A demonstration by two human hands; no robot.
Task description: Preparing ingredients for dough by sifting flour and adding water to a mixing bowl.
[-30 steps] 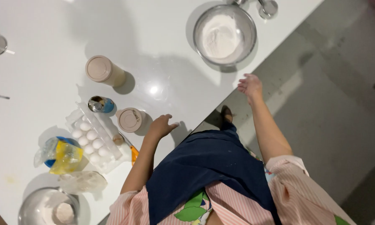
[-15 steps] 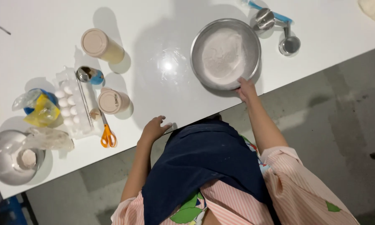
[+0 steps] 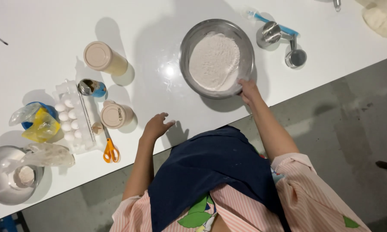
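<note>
A metal bowl (image 3: 189, 41) filled with white flour stands on the white table (image 3: 159, 25). My right hand (image 3: 248, 91) touches the bowl's near rim at its right side; whether the fingers grip the rim I cannot tell. My left hand (image 3: 157, 125) hovers with fingers apart over the table's near edge, holding nothing. It is just right of a lidded beige cup (image 3: 115, 115). I wear a dark blue apron over a pink striped shirt.
Left of the cup lie an egg tray (image 3: 71, 120), orange-handled scissors (image 3: 110, 150), a small tin (image 3: 91, 87) and a tall beige container (image 3: 103, 57). A yellow and blue bag (image 3: 38, 124) and a second metal bowl (image 3: 6, 180) sit far left. Metal measuring cups (image 3: 284, 45) lie right of the flour bowl.
The view has shifted, so the table now fills more of the frame. My right hand has come from the table edge up to the flour bowl's rim. My left hand stays near the lidded cup.
</note>
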